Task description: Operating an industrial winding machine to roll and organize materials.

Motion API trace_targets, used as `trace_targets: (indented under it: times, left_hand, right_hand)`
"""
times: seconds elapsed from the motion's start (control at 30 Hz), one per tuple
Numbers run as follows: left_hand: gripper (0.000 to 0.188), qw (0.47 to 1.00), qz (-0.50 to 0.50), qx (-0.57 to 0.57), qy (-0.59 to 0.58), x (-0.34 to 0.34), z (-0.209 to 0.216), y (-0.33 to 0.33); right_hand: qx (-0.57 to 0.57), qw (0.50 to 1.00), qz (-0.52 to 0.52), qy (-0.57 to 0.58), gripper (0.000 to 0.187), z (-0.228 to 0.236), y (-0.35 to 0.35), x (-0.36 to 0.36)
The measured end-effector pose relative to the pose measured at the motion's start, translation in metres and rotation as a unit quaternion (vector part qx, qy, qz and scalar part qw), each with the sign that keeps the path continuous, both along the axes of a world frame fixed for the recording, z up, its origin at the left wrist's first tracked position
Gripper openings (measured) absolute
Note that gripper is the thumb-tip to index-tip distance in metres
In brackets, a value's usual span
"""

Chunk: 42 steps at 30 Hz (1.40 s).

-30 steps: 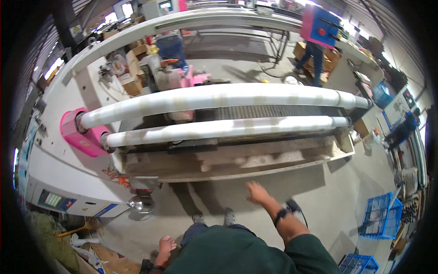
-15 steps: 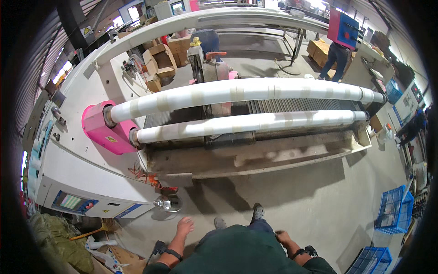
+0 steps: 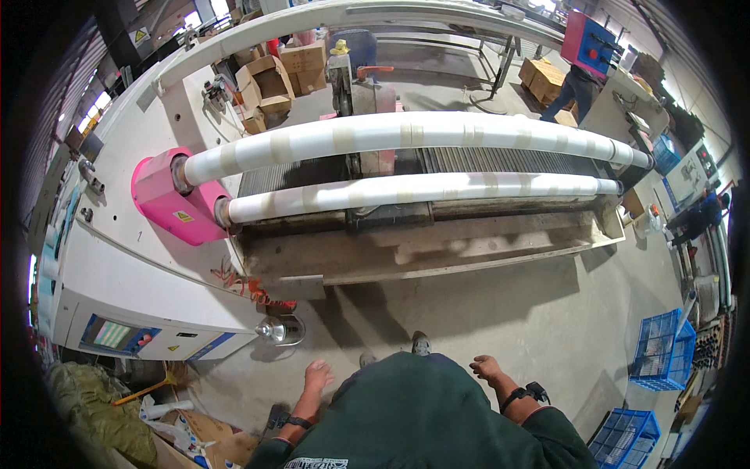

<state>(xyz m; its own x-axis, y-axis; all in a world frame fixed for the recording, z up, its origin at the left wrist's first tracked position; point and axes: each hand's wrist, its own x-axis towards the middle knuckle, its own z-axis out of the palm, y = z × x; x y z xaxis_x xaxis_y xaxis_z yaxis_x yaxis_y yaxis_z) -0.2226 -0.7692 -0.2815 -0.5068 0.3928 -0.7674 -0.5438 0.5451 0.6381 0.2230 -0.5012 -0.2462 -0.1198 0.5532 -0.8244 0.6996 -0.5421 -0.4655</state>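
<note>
My left hand (image 3: 318, 376) hangs over the floor with loosely bent fingers, nothing seen in it. It is nearest to a shiny metal pot-like container (image 3: 281, 330) beside the machine's foot. My right hand (image 3: 486, 367) hovers over bare concrete on the other side of my body, its fingers loosely parted, holding nothing that I can see. Ahead lies a long machine with two parallel white rollers, an upper roller (image 3: 406, 133) and a lower roller (image 3: 422, 189), both banded with beige tape-like stripes. Their left ends sit in a pink housing (image 3: 176, 207). Neither hand touches the machine.
A pale trough (image 3: 437, 254) runs along the machine's front. The white cabinet with a control screen (image 3: 116, 335) stands at left, above a green sack (image 3: 98, 406) and cartons. Blue crates (image 3: 662, 350) stand at right. Another person's legs (image 3: 574, 94) show at the far right.
The view has shifted, and the machine appears slightly higher and further left. My right hand has moved forward and out from my side. My left hand stays about the same.
</note>
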Motion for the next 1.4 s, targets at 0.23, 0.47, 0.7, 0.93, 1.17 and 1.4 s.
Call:
trace_targets:
  times: [0.23, 0.47, 0.7, 0.93, 1.17, 1.4]
  left_hand:
    - [0.044, 1.0, 0.009, -0.016, -0.005, 0.0, 0.009, 0.004]
    - [0.04, 0.998, -0.007, -0.055, 0.014, -0.002, 0.001, -0.016]
    - [0.042, 0.999, -0.017, -0.041, -0.004, 0.0, 0.007, -0.01]
    - [0.044, 0.999, -0.024, -0.037, 0.003, -0.005, 0.016, -0.004]
    - [0.042, 0.998, -0.022, -0.06, -0.005, -0.008, 0.014, -0.008]
    - [0.042, 0.999, -0.02, -0.051, 0.002, -0.007, 0.01, -0.014]
  right_hand:
    - [0.009, 0.999, -0.003, 0.031, 0.049, 0.013, 0.007, -0.01]
    - [0.043, 0.996, 0.025, 0.074, 0.049, 0.016, 0.008, -0.028]
    - [0.01, 0.999, 0.01, 0.051, 0.048, 0.01, -0.003, -0.017]
    - [0.009, 1.0, 0.011, 0.025, 0.048, 0.013, -0.009, -0.017]
    - [0.033, 0.998, 0.017, 0.043, 0.046, 0.013, -0.009, -0.024]
    - [0.01, 0.998, 0.044, 0.04, 0.048, 0.01, -0.006, -0.023]
